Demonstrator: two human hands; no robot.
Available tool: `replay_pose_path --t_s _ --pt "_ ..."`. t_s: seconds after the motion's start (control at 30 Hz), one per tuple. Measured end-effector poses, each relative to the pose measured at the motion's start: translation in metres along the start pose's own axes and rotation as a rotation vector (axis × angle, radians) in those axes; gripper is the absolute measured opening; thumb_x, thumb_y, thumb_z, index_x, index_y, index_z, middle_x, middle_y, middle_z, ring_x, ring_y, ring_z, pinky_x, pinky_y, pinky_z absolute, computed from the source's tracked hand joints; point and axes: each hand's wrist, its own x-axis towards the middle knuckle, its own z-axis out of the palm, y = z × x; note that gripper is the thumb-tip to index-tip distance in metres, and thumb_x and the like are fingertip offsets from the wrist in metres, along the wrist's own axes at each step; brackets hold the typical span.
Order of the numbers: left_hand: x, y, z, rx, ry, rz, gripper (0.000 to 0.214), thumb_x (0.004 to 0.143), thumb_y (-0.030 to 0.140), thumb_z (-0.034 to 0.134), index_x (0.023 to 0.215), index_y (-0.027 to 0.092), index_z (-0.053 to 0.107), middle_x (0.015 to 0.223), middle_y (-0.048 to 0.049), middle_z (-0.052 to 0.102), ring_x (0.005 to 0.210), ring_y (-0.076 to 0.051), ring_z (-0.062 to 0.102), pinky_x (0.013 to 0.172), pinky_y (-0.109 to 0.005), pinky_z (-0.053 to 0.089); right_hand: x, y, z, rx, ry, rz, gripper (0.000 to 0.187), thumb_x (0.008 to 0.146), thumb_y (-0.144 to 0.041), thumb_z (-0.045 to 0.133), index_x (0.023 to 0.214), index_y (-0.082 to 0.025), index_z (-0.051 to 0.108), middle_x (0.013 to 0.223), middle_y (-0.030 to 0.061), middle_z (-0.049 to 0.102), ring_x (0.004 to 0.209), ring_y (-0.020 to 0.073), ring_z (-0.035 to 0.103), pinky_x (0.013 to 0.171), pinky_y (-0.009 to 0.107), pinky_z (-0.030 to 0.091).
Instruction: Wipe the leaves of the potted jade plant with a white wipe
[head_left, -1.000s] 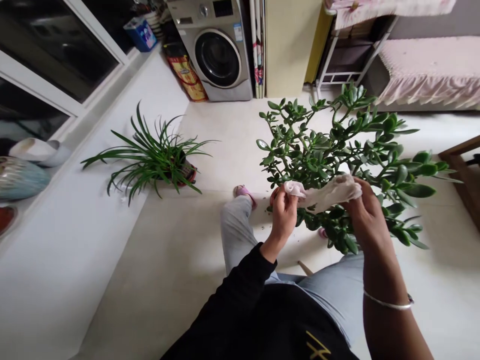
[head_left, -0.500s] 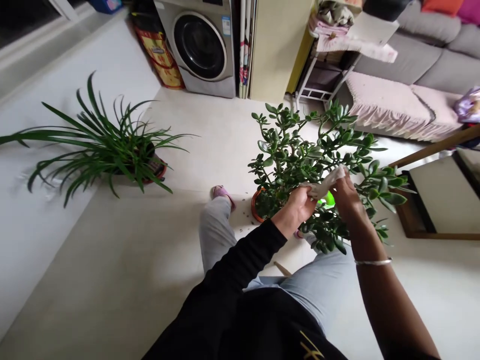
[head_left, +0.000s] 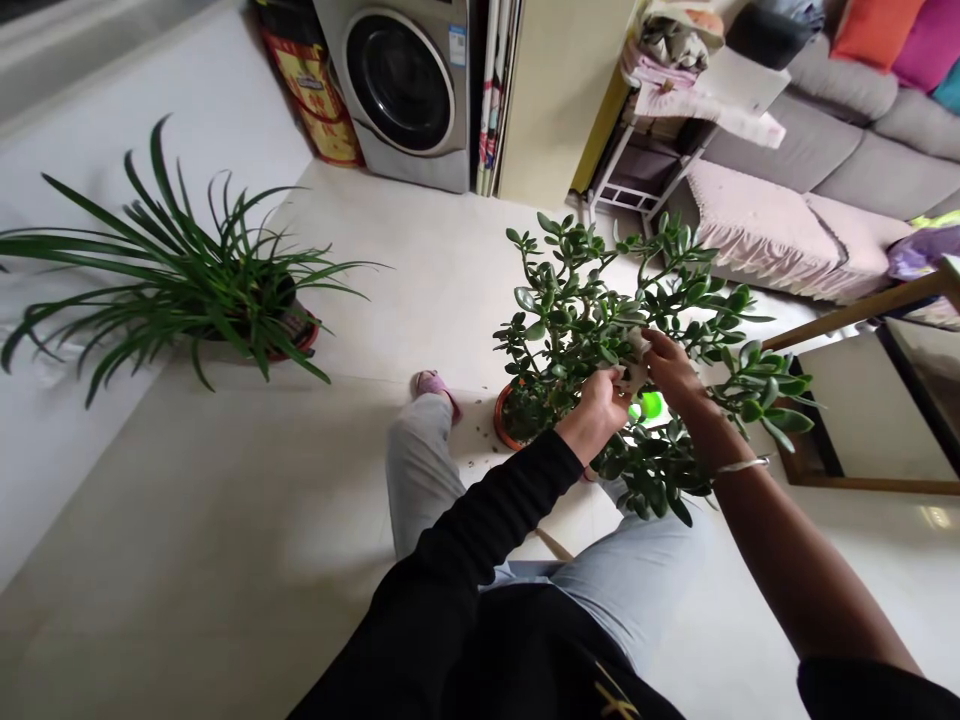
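A leafy jade plant [head_left: 559,300] stands in an orange-brown pot [head_left: 504,418] on the floor between my feet. Among its stems, a crumpled white tissue [head_left: 638,362] is bunched between my two hands. My right hand [head_left: 673,374] pinches the tissue from the right. My left hand [head_left: 598,412] is closed at the tissue's lower left edge, its fingertips partly hidden. Leaves crowd around both hands; I cannot tell which of them the tissue touches. A bright green object [head_left: 648,405] shows through the foliage just below the hands.
At left a long-leaved potted plant [head_left: 247,310] stands by the white wall. A washing machine [head_left: 405,90] and a red-yellow container [head_left: 315,90] are at the back. A wood-framed table [head_left: 877,485], a grey sofa [head_left: 802,140] and a metal rack [head_left: 637,190] stand right. Small bits [head_left: 480,440] lie beside the pot.
The tissue was stretched between my hands and is now bunched up. My right hand has moved left and closer to my left hand, further in among the leaves. The view has shifted slightly.
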Motion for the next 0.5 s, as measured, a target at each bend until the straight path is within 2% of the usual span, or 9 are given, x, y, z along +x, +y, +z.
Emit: replay_pose_path --t_s 0.1,0.27,0.37,0.5 --pt "-0.004 0.005 -0.003 0.048 -0.015 -0.080 0.029 0.086 -0.006 0.050 0.069 0.015 0.059 0.069 -0.0048 0.061 0.061 -0.015 0.058 0.067 -0.026 0.049 -0.001 -0.004 -0.002 -0.028 -0.030 -0.037 0.051 0.067 -0.050 0.072 0.107 -0.018 0.076 0.094 0.0086 0.078 0.076 0.0198 0.066 0.067 0.032 0.053" --pt "-0.008 0.008 -0.007 0.088 -0.018 -0.097 0.031 0.090 -0.002 0.050 0.066 0.017 0.056 0.066 -0.0031 0.060 0.061 -0.015 0.058 0.066 -0.026 0.049 0.001 -0.011 -0.008 -0.123 -0.029 -0.051 0.045 0.059 -0.038 0.071 0.099 -0.017 0.078 0.082 0.0057 0.075 0.070 0.0181 0.062 0.063 0.030 0.048" --pt "-0.008 0.008 -0.008 0.112 -0.021 -0.094 0.033 0.093 0.000 0.049 0.065 0.017 0.057 0.065 -0.0029 0.060 0.059 -0.014 0.058 0.064 -0.025 0.048 0.002 -0.013 -0.008 -0.188 -0.049 -0.055 0.042 0.061 -0.036 0.072 0.098 -0.018 0.080 0.078 0.0042 0.073 0.068 0.0168 0.059 0.060 0.027 0.044" --pt "-0.005 0.008 -0.010 0.141 -0.016 -0.086 0.034 0.096 0.002 0.049 0.067 0.017 0.057 0.067 -0.0035 0.062 0.062 -0.013 0.059 0.067 -0.025 0.048 0.001 -0.015 -0.006 -0.243 -0.045 -0.071 0.037 0.069 -0.042 0.072 0.096 -0.018 0.080 0.076 0.0043 0.072 0.067 0.0162 0.058 0.059 0.027 0.042"
